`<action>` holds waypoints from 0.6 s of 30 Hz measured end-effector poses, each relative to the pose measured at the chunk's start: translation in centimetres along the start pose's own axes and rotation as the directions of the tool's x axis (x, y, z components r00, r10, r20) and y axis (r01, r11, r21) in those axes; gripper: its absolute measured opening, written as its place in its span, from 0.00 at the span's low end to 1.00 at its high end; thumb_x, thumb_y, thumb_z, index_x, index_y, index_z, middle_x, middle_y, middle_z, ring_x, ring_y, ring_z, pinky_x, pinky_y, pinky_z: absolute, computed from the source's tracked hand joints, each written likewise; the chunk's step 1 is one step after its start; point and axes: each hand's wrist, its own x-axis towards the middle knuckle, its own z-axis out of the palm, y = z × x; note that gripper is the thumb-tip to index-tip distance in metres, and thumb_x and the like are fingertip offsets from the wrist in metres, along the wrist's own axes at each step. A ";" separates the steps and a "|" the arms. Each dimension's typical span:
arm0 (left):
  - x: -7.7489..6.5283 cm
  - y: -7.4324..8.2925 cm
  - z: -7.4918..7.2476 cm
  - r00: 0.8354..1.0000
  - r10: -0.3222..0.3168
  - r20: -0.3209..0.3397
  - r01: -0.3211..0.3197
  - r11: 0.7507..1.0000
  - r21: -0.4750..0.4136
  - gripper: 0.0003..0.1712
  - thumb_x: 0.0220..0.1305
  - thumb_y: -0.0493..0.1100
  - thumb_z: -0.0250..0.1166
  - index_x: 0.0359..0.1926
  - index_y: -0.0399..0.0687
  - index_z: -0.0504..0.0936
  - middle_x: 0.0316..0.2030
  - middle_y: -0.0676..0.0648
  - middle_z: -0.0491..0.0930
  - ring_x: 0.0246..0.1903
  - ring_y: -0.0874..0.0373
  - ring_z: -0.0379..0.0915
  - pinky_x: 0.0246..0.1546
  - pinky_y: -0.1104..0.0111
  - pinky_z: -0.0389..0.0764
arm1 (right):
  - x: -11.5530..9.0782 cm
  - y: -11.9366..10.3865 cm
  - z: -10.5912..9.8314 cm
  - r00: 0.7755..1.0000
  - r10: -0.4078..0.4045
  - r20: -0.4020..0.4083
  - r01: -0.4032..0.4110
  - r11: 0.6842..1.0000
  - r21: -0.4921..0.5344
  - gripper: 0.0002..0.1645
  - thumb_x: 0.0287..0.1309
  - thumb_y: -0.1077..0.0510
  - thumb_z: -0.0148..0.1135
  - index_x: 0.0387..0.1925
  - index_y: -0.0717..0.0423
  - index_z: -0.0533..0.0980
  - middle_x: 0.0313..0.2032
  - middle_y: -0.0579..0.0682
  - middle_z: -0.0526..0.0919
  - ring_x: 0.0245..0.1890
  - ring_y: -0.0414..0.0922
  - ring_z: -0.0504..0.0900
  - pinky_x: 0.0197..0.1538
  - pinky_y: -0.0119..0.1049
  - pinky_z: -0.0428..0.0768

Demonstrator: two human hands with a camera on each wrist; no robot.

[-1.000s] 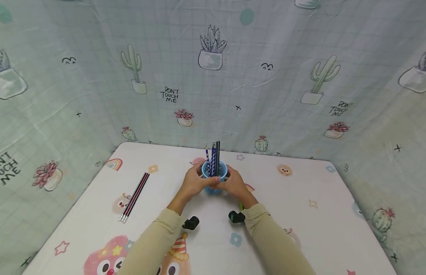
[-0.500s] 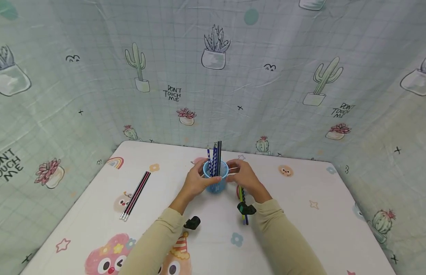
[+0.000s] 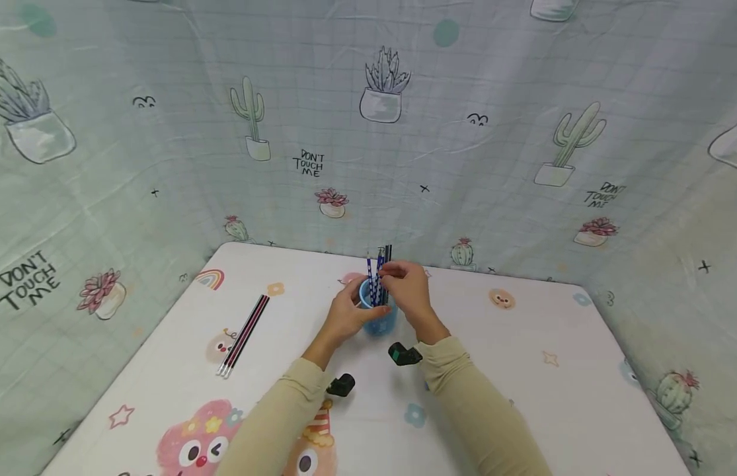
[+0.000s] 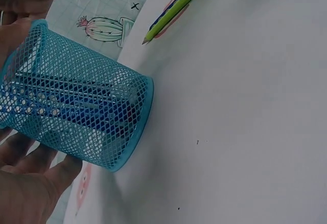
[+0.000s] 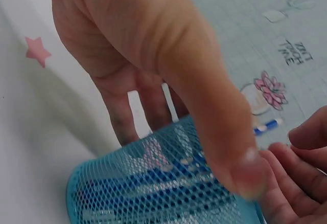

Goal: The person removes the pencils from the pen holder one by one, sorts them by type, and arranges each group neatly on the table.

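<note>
A blue mesh pencil cup (image 3: 380,325) stands upright near the table's back, with several dark and blue patterned pencils (image 3: 374,284) in it. My left hand (image 3: 347,314) grips the cup from the left, thumb across its front; in the right wrist view the left hand's fingers (image 5: 153,106) pass behind it. My right hand (image 3: 408,287) is above the rim, its curled fingers at the upper pencil shafts. In the right wrist view the right hand's fingers (image 5: 294,175) are close beside a blue and white pencil end (image 5: 268,127). Their exact contact is partly hidden.
Several dark and red striped pencils (image 3: 243,337) lie together at the table's left. A green pencil (image 4: 176,12) beside a blue one lies right of the cup, mostly covered by my right arm in the head view. A printed cloth (image 3: 344,145) walls the table (image 3: 558,410).
My right hand has let go of the cup's right side and moved up and in to the pencils. My left hand keeps its hold on the cup. The head view has shifted slightly.
</note>
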 end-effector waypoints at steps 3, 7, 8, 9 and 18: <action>0.0 -0.1 -0.2 1.000 0.016 0.002 -0.016 1.000 -0.006 0.45 0.56 0.49 0.81 0.73 0.54 0.71 0.68 0.46 0.78 0.71 0.48 0.73 0.73 0.52 0.73 | 0.2 -0.4 1.4 0.999 -0.034 -0.035 0.031 0.996 -0.079 0.16 0.66 0.62 0.65 0.53 0.61 0.84 0.47 0.59 0.90 0.51 0.54 0.87 0.60 0.50 0.86; 0.2 -0.1 0.1 0.999 0.042 0.016 -0.042 0.999 -0.001 0.45 0.57 0.49 0.80 0.73 0.55 0.71 0.69 0.47 0.77 0.72 0.49 0.72 0.74 0.53 0.72 | 0.4 -0.3 2.0 0.995 -0.050 -0.089 0.034 0.984 -0.175 0.16 0.65 0.59 0.69 0.52 0.59 0.85 0.45 0.57 0.91 0.50 0.55 0.88 0.59 0.52 0.85; 0.2 -0.1 0.1 0.999 0.045 0.016 -0.045 0.999 0.005 0.45 0.57 0.50 0.80 0.74 0.55 0.71 0.69 0.47 0.77 0.72 0.49 0.71 0.74 0.53 0.71 | 0.5 -0.3 2.2 0.994 -0.057 -0.094 0.037 0.980 -0.197 0.16 0.64 0.58 0.70 0.52 0.59 0.85 0.44 0.57 0.91 0.49 0.55 0.88 0.58 0.52 0.85; 0.2 -0.1 0.1 0.999 0.047 0.017 -0.047 0.999 0.010 0.45 0.57 0.50 0.80 0.74 0.54 0.70 0.70 0.47 0.76 0.72 0.49 0.71 0.74 0.53 0.71 | 0.6 -0.3 2.4 0.993 -0.063 -0.099 0.041 0.975 -0.217 0.15 0.64 0.58 0.70 0.51 0.59 0.86 0.43 0.56 0.91 0.48 0.55 0.88 0.57 0.52 0.86; 0.0 -0.2 -0.5 0.998 0.066 0.012 -0.066 0.997 0.050 0.46 0.58 0.47 0.78 0.75 0.46 0.70 0.72 0.42 0.74 0.73 0.45 0.69 0.73 0.51 0.72 | 1.0 -0.4 3.8 0.983 -0.176 -0.060 0.139 0.910 -0.390 0.14 0.60 0.57 0.74 0.47 0.56 0.88 0.36 0.53 0.92 0.42 0.53 0.88 0.46 0.49 0.85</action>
